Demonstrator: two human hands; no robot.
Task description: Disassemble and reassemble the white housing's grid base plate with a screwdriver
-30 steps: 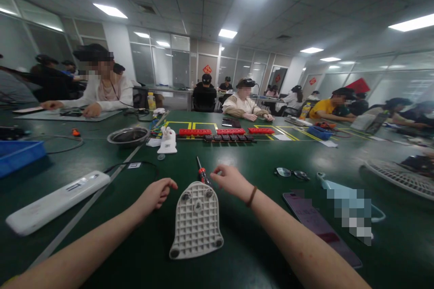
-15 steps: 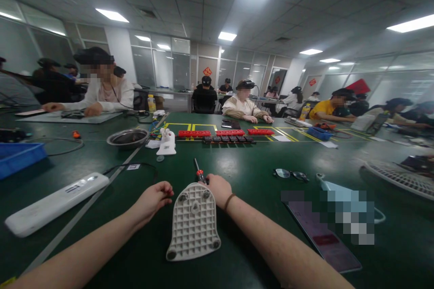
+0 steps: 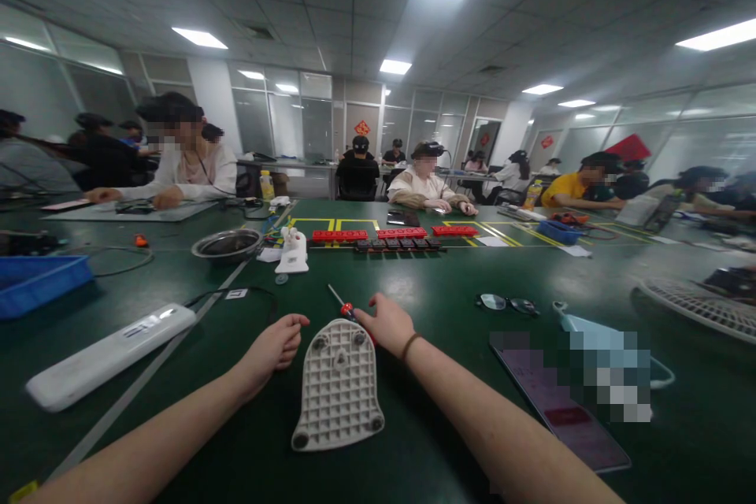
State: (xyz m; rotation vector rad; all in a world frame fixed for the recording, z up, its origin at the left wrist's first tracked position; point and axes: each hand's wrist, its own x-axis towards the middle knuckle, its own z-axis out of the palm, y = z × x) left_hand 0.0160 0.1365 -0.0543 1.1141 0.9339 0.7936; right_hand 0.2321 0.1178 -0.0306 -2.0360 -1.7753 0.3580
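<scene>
A pale ribbed plastic base [image 3: 339, 394] lies underside up on the green table before me, with dark round feet at its corners. My right hand [image 3: 390, 326] is closed around the handle of a screwdriver [image 3: 347, 310], just beyond the base's upper right edge. The shaft points up and left, its tip free of the base. To the left of the base, apart from it, my left hand [image 3: 279, 350] has its fingers curled in and the index finger near the thumb. Whatever lies inside those fingers, if anything, is hidden.
A white elongated device [image 3: 112, 354] with a cable lies left, near a blue bin [image 3: 41, 287]. Ahead are a metal bowl [image 3: 227, 246], a white plastic part [image 3: 292, 250] and red strips [image 3: 402, 233]. Glasses [image 3: 506, 304] and a phone [image 3: 558, 402] lie right. People sit across the table.
The screwdriver has swung so its tip points further left, as my right hand shifted slightly right. My left hand has moved slightly right, its fingers more curled. The base stays put.
</scene>
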